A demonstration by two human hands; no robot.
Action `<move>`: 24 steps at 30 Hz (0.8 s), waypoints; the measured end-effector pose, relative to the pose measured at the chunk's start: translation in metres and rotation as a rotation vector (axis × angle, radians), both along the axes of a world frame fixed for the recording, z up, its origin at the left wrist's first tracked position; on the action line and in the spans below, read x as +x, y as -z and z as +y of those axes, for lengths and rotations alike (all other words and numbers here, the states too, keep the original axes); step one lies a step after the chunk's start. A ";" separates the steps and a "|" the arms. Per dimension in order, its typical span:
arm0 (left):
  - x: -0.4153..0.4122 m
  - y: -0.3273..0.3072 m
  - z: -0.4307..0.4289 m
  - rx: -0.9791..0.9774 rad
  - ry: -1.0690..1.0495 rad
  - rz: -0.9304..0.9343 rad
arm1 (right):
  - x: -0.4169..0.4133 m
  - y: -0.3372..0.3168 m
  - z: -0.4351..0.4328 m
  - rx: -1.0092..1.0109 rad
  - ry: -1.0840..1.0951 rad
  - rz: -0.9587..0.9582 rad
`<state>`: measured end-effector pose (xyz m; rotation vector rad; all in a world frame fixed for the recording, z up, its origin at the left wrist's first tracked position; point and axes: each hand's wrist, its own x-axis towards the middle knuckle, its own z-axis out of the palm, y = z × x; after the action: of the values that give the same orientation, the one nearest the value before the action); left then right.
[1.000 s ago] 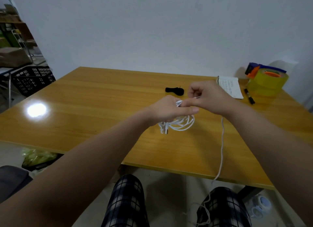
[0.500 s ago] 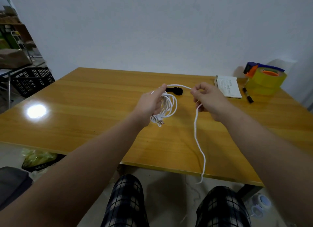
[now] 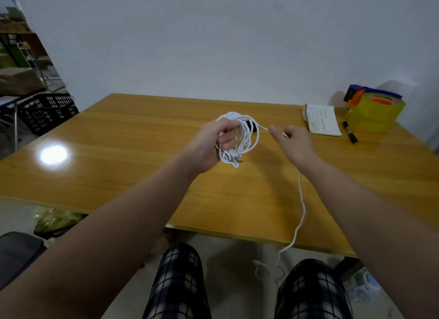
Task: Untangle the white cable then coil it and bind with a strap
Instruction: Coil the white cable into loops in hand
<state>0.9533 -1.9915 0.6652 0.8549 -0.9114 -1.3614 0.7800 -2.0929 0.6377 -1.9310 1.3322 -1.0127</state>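
My left hand (image 3: 213, 145) grips a bundle of several loops of the white cable (image 3: 247, 138), held above the wooden table (image 3: 133, 152). A plug end with an orange tip hangs at the bottom of the loops. My right hand (image 3: 292, 145) pinches the free strand just right of the coil. From that hand the loose cable drops across the table, over its front edge and down to the floor between my knees. The black strap (image 3: 254, 126) lies on the table behind the coil, mostly hidden by it.
At the back right lie a small white notebook (image 3: 322, 120), a black marker (image 3: 349, 135) and a yellow tape dispenser (image 3: 375, 109). A black crate (image 3: 47, 111) stands off the table's left side. A bright light reflection shows on the left of the tabletop.
The coil in my left hand has gained loops and grown larger. My right hand has moved in close to the coil, and the hanging tail has become shorter.
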 end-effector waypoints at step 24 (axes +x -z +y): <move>0.016 0.003 -0.030 0.063 -0.536 -0.414 | 0.018 -0.011 0.048 -0.687 -0.460 0.750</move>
<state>0.9693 -2.0211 0.6624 1.3487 -0.8659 -0.7626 0.7977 -2.0448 0.6491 -3.1643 0.8134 -0.5456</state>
